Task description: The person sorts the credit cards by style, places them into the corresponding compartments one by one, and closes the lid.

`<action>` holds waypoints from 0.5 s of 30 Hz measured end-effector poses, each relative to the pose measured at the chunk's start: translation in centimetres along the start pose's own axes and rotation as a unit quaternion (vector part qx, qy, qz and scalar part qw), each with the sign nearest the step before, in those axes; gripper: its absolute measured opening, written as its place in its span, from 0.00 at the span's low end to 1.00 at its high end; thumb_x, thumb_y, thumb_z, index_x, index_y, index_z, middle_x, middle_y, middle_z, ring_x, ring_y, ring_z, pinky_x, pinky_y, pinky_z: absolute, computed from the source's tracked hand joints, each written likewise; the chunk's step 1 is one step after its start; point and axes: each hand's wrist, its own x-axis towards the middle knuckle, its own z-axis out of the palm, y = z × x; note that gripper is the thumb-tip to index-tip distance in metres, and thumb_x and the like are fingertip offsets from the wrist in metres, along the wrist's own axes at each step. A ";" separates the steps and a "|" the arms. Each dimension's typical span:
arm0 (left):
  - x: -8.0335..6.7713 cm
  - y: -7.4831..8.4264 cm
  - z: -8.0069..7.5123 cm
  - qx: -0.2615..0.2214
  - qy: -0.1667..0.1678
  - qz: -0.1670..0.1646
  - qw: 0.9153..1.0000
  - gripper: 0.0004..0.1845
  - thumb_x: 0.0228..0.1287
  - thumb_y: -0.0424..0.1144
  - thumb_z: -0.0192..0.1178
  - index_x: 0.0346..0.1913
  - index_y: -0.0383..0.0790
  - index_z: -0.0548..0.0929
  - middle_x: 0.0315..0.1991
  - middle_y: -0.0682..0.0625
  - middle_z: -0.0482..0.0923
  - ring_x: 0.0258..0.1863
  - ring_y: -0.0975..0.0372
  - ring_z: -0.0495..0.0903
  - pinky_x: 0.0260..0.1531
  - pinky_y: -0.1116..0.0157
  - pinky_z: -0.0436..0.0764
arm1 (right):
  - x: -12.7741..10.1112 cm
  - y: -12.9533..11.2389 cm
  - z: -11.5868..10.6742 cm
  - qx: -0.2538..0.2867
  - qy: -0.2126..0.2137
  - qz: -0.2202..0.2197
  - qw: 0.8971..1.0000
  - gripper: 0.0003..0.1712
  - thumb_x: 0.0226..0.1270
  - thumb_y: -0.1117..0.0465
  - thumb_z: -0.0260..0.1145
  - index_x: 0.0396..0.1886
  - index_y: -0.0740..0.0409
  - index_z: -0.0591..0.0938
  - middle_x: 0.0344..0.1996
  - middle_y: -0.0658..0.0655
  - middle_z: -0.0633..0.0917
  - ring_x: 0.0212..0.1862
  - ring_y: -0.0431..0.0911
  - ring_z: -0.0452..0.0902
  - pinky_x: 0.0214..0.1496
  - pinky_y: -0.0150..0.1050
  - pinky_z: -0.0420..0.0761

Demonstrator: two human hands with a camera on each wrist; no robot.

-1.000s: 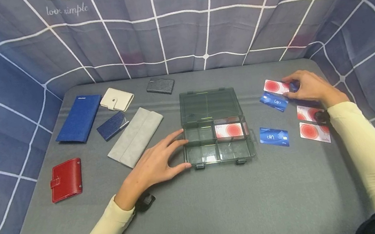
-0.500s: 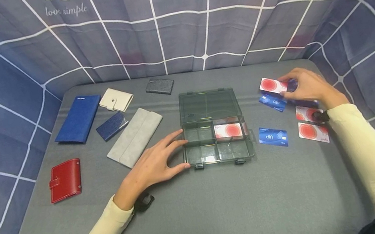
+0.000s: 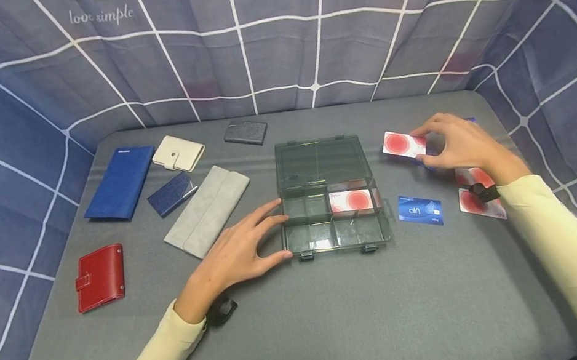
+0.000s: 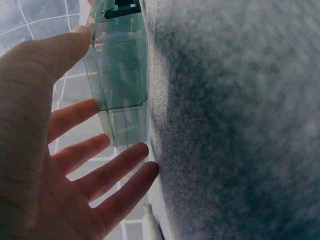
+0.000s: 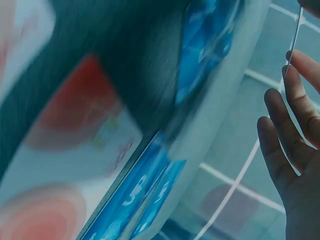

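My right hand pinches a white card with red circles by its right end, above the table. In the right wrist view that card appears edge-on between thumb and fingertips. Under it, a blue card is mostly covered. My left hand has its fingers spread, with the fingertips at the left side of a green see-through divided box. The box lies with its lid laid back; one red-and-white card sits in its upper right compartment. In the left wrist view, thumb and fingers reach the box wall.
A blue VIP card lies right of the box. Red-and-white cards lie partly under the right wrist. On the left are a grey wallet, red wallet, blue folder, cream wallet, navy card holder and dark grey holder.
My right hand has lifted the red-and-white card and carried it leftward, toward the box. A blue card behind the hand has come partly into view. The left hand stays in place.
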 end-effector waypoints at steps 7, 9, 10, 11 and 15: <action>0.0 -0.1 -0.1 0.004 0.004 0.003 1.000 0.38 0.66 0.65 0.72 0.73 0.49 0.81 0.82 0.48 0.66 0.73 0.49 0.76 0.56 0.46 0.85 | -0.6 -2.2 0.6 0.000 0.020 -0.044 0.999 0.32 0.53 0.53 0.83 0.60 0.53 0.89 0.53 0.58 0.86 0.58 0.59 0.81 0.53 0.62 0.80; 0.1 -0.1 -0.1 0.002 0.004 0.003 1.000 0.38 0.66 0.65 0.72 0.73 0.49 0.81 0.82 0.48 0.66 0.73 0.49 0.76 0.56 0.46 0.85 | -0.8 -2.8 0.8 -0.002 0.023 -0.052 0.998 0.31 0.53 0.52 0.83 0.59 0.52 0.89 0.53 0.57 0.86 0.58 0.58 0.81 0.54 0.62 0.80; 0.0 -0.1 -0.1 0.002 0.004 0.002 1.000 0.38 0.66 0.65 0.72 0.73 0.49 0.81 0.82 0.49 0.66 0.73 0.49 0.76 0.57 0.46 0.84 | -0.9 -3.1 0.9 -0.001 0.023 -0.056 0.998 0.31 0.53 0.52 0.83 0.59 0.52 0.89 0.53 0.57 0.86 0.58 0.57 0.81 0.54 0.63 0.80; 0.0 -0.1 -0.1 0.002 0.002 0.000 1.000 0.38 0.67 0.66 0.72 0.73 0.50 0.80 0.82 0.49 0.66 0.73 0.50 0.76 0.58 0.46 0.84 | -1.0 -3.4 1.0 0.000 0.024 -0.060 0.998 0.31 0.54 0.52 0.83 0.60 0.51 0.89 0.53 0.56 0.86 0.58 0.57 0.81 0.54 0.63 0.80; 0.0 0.0 -0.1 0.000 0.001 -0.002 1.000 0.38 0.67 0.66 0.72 0.73 0.50 0.80 0.82 0.50 0.65 0.74 0.50 0.76 0.58 0.46 0.84 | -1.4 -4.6 1.4 0.006 0.027 -0.078 0.997 0.31 0.53 0.52 0.83 0.60 0.50 0.89 0.52 0.54 0.86 0.57 0.55 0.81 0.56 0.61 0.80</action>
